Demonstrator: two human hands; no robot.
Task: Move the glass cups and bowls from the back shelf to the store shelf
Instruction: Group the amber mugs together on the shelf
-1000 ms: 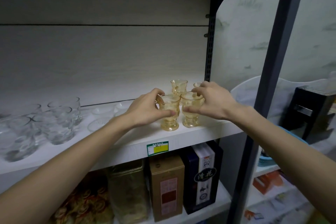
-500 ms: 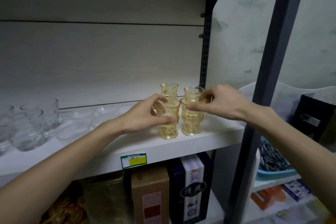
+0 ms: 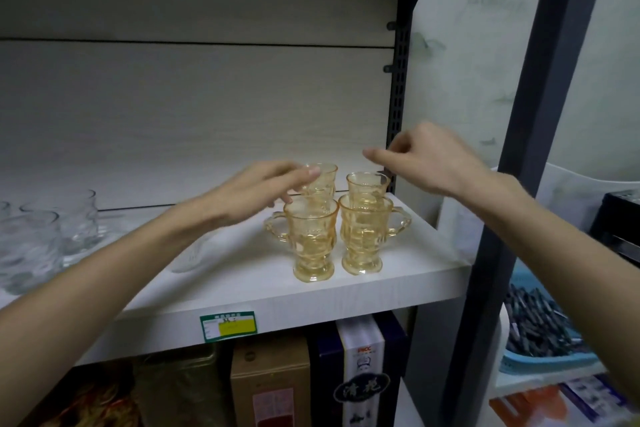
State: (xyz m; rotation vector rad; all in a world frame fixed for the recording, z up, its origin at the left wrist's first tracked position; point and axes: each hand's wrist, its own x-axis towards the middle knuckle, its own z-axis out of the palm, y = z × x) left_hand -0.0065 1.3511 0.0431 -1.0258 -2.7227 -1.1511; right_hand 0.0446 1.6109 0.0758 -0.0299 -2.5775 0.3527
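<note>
four amber cups stand in a square on the shelf, clear glasses at 9 o'clock. my left hand and right hand hover above, loose, holding nothing. whether more waits behind, i cannot tell.

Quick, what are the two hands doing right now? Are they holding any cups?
Left hand: open, holding nothing, just above the amber cups.
Right hand: fingers loosely curled, holding nothing, above the cups.
</note>
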